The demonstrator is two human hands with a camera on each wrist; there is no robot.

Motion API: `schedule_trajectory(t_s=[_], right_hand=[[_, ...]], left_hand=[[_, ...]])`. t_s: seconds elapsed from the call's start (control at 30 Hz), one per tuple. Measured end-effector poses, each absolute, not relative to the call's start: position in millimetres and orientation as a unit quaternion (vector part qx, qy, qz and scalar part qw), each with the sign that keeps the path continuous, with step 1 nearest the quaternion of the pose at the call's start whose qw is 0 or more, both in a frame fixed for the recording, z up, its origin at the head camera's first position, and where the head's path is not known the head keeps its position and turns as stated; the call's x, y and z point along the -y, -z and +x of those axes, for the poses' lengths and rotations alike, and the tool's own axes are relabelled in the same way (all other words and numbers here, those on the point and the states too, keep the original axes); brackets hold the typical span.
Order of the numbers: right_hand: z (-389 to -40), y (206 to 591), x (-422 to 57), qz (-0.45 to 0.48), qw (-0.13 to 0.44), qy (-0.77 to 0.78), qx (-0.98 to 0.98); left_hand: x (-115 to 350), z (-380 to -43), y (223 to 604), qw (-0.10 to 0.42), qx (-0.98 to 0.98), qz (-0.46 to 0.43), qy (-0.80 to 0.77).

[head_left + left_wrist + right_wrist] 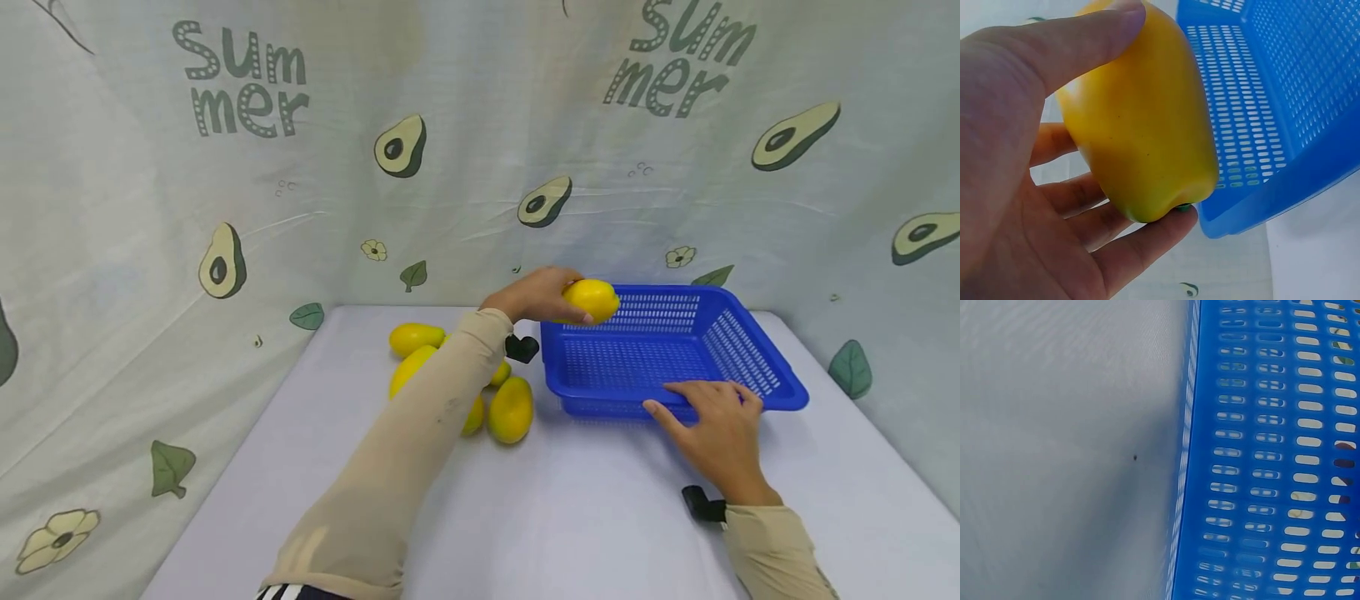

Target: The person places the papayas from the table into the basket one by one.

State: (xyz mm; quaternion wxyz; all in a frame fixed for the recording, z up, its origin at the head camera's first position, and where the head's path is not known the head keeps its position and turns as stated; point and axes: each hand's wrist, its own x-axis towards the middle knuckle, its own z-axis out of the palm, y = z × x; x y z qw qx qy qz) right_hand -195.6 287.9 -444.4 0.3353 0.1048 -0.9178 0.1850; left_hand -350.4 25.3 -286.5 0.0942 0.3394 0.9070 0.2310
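Observation:
My left hand (536,293) holds a yellow mango (592,301) over the left back corner of a blue plastic basket (787,392). In the left wrist view, the thumb lies across the mango's upper side and the fingers curl beneath it, one fingertip at its stem end. At the basket's front rim is my right hand (716,429), its fingers bent over the edge and its thumb spread to the left on the near side. The right wrist view shows the basket's slotted wall (1247,450) but not the hand. More mangoes (512,410) lie left of the basket, partly hidden by my left sleeve.
The basket stands toward the back right of a table with a white cloth (517,517). Behind and at both sides hangs a pale curtain (465,92) printed with avocados, leaves and lettering. My left forearm (405,450) reaches across the table.

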Motion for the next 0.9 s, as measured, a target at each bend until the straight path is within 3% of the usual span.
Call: schedule_trajectory(t_s=[0.9], right_hand=[[-195, 445, -287, 0.101, 0.339, -0.177, 0.919]], left_hand=[[-57, -355, 290, 0.084, -0.928, 0.273, -0.24]])
